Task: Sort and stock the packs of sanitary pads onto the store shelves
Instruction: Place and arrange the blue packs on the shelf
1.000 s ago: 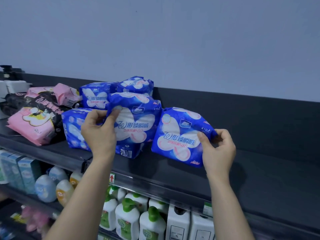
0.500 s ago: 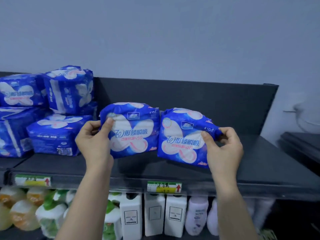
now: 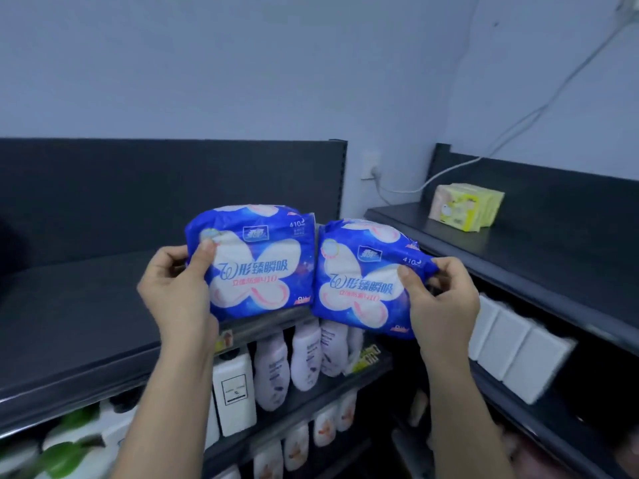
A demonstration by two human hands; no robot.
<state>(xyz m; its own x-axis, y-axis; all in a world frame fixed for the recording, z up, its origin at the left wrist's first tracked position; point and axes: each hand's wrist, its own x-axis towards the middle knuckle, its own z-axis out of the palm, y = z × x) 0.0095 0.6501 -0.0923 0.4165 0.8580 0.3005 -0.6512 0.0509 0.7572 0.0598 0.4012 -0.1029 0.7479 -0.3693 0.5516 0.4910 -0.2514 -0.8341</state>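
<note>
I hold two blue packs of sanitary pads side by side in the air, above the right end of a dark top shelf [image 3: 79, 316]. My left hand [image 3: 176, 292] grips the left pack [image 3: 262, 261] by its left edge, thumb on the front. My right hand [image 3: 442, 299] pinches the right pack [image 3: 359, 281] at its upper right corner. Both packs face me upright, nearly touching each other.
A second dark shelf unit [image 3: 539, 257] stands at right angles on the right, with a yellow pack [image 3: 466, 210] on top. A white cable [image 3: 518, 129] runs to a wall socket [image 3: 370, 165]. Bottles [image 3: 273, 371] and white boxes [image 3: 515, 350] fill the lower shelves.
My view and both hands have swung to the right along the shelf. The stack of blue packs on the left has gone out of view. The corner and second shelf unit have come into view.
</note>
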